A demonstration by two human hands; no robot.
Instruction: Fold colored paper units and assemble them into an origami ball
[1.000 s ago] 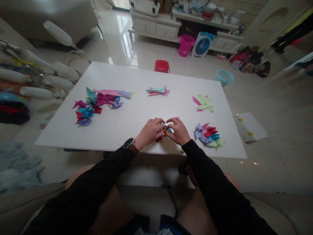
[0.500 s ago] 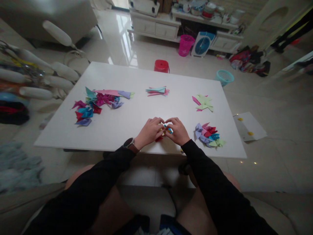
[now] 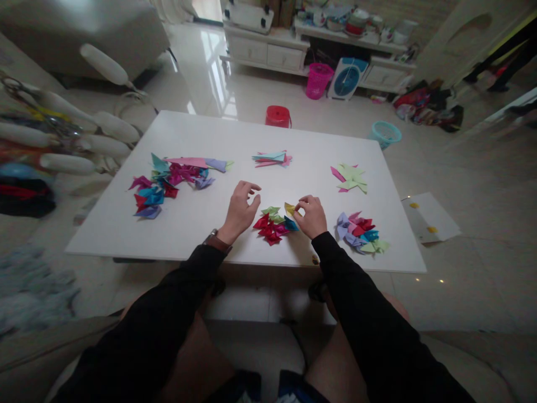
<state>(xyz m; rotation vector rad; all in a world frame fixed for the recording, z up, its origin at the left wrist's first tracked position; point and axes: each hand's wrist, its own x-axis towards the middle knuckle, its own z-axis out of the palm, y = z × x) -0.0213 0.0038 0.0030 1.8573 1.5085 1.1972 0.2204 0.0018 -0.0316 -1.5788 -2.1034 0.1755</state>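
Between my hands, near the front edge of the white table (image 3: 201,224), lies a small cluster of folded paper pieces (image 3: 273,228) in red, magenta, green and blue. My right hand (image 3: 311,215) pinches a yellow folded paper piece (image 3: 289,209) at the cluster's upper right. Left of the cluster, my left hand (image 3: 243,208) hovers with thumb and fingers apart and nothing in it. To the right is another pile of folded paper (image 3: 361,232) in lilac, pink, red, blue and green. A larger mixed pile of folded paper (image 3: 168,182) covers the left side.
Flat folded strips (image 3: 272,158) lie at the table's far middle, and green and magenta folded pieces (image 3: 350,178) at the right. Beyond the table stand a red stool (image 3: 277,116), a pink basket (image 3: 319,81) and a turquoise basket (image 3: 385,134). White exercise equipment (image 3: 104,64) stands at left.
My hands have come apart from over the cluster. The left moved left and away with its fingers spread; the right moved slightly right, holding the yellow paper piece. The cluster is now uncovered.
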